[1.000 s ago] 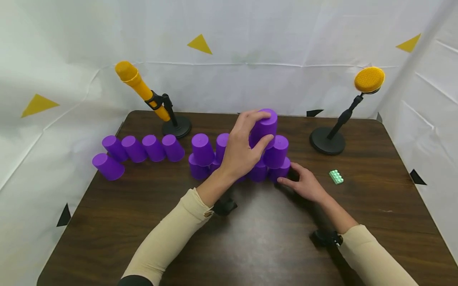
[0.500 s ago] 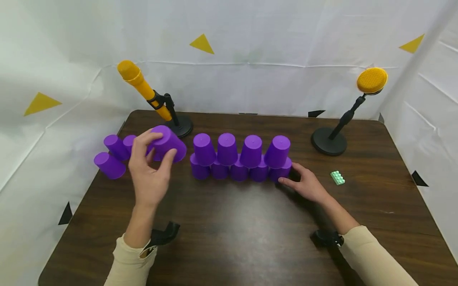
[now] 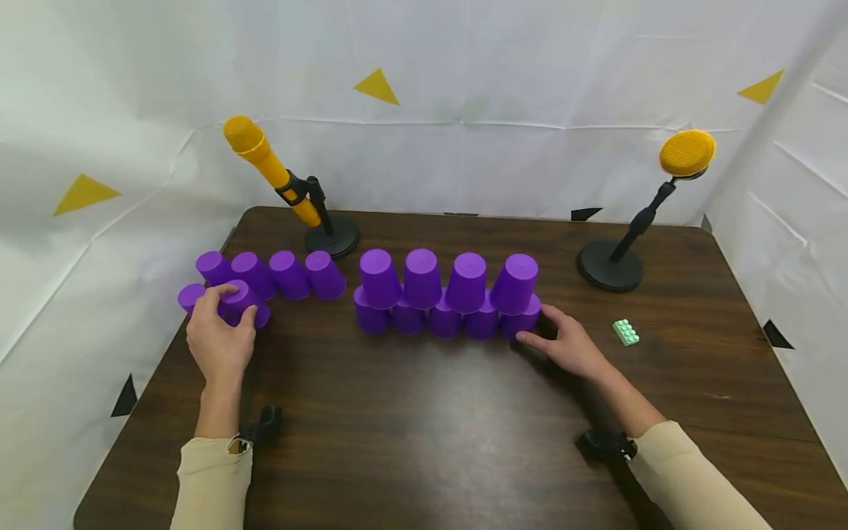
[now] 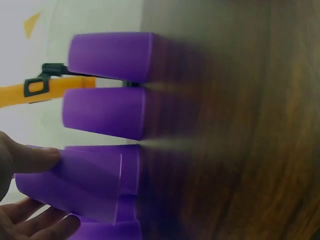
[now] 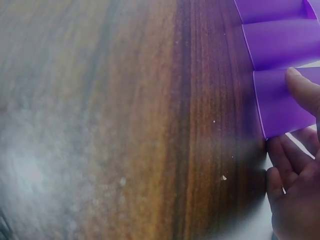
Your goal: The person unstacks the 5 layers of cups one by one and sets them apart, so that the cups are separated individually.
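In the head view my left hand (image 3: 221,342) grips a purple cup (image 3: 244,298) at the front of the left group. A mouth-down cup (image 3: 191,294) sits just left of it, partly behind my fingers. Thumb and fingertips lie on opposite sides of the held cup (image 4: 90,187) in the left wrist view. My right hand (image 3: 573,346) holds the rightmost bottom cup (image 3: 521,324) of a two-tier purple row, four-sided contact not visible; its thumb (image 5: 302,90) is on the cup's near side. Several cups (image 3: 468,283) form the upper tier.
Several purple cups (image 3: 290,276) stand behind the held one. A yellow microphone (image 3: 265,162) on a black stand is at the back left, a round yellow microphone (image 3: 687,153) at the back right. A green toy brick (image 3: 626,332) lies right of my right hand.
My left hand has carried a purple cup from above the right part of the stack leftward and down to the front of the left group. My right hand stays at its cup.
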The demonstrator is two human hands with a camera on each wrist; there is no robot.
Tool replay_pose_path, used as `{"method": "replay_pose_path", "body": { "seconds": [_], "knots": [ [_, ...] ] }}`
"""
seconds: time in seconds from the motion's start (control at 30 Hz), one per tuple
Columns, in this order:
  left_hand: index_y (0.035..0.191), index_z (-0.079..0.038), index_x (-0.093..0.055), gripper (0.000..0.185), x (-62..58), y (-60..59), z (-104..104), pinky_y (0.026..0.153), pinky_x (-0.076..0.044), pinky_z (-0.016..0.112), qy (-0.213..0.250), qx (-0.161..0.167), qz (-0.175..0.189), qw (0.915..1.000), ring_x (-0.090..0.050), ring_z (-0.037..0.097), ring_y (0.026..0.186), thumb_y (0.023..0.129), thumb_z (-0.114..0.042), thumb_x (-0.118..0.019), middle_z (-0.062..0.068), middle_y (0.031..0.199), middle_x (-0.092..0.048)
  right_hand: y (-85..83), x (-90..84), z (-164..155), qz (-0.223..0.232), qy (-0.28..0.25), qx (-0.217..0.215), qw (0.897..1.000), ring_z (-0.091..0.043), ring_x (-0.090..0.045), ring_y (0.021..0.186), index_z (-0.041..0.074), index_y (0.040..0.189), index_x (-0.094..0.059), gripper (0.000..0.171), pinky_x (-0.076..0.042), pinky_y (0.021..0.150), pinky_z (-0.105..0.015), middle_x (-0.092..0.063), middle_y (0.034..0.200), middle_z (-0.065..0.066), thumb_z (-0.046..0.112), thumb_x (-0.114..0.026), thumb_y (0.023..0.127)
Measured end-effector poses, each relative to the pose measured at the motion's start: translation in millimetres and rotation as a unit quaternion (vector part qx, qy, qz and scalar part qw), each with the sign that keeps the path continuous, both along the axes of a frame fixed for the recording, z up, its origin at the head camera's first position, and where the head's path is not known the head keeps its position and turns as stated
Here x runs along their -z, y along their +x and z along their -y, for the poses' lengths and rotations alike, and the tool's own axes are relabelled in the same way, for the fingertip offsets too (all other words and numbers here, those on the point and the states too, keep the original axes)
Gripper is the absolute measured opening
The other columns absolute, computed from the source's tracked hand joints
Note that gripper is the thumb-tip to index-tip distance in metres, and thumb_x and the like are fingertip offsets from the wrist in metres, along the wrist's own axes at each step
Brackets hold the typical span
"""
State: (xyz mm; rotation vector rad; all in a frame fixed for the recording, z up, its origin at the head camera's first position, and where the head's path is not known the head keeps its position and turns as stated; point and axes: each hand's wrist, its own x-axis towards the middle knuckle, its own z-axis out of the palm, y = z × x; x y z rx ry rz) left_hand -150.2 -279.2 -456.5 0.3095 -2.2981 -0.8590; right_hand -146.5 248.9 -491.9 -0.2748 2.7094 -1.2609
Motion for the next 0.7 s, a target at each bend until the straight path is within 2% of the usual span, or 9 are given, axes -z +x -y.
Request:
{"method": "replay_pose_path", "body": {
  "seconds": [0.23,0.4,0.7],
  "knots": [
    [0.108,-0.005,-0.065,0.037,11.2,-6.6,7,0.093,-0.041,0.056,-0.016,-0.002,0.01,0.9998,-0.058,0.038,0.108,0.075,-0.004,-0.083,0.018,0.11,-0.065,0.3,0.8,0,0.001,0.001,-0.001,1.0,-0.04,-0.042,0.133,0.003,0.143,-0.045,0.071,-0.027,0.11,-0.06,-0.051,0.14,-0.022,0.04,-0.072,0.089],
    [0.108,-0.004,-0.065,0.037,13.4,-8.0,10,0.094,-0.041,0.057,-0.01,-0.005,0.02,0.9997,-0.057,0.039,0.109,0.075,-0.002,-0.082,0.02,0.11,-0.064,0.8,0.6,1,0.006,0.0,0.003,1.0,-0.04,-0.042,0.133,0.003,0.143,-0.045,0.072,-0.027,0.11,-0.06,-0.051,0.14,-0.022,0.041,-0.072,0.089],
    [0.108,-0.003,-0.064,0.037,16.3,-8.0,11,0.095,-0.04,0.057,-0.007,-0.007,0.018,0.9998,-0.055,0.039,0.111,0.075,0.0,-0.081,0.02,0.111,-0.062,-0.3,-0.3,0,0.01,0.003,0.0,1.0,-0.039,-0.041,0.134,0.004,0.144,-0.044,0.073,-0.027,0.11,-0.06,-0.05,0.142,-0.021,0.043,-0.071,0.089]
  ]
}}
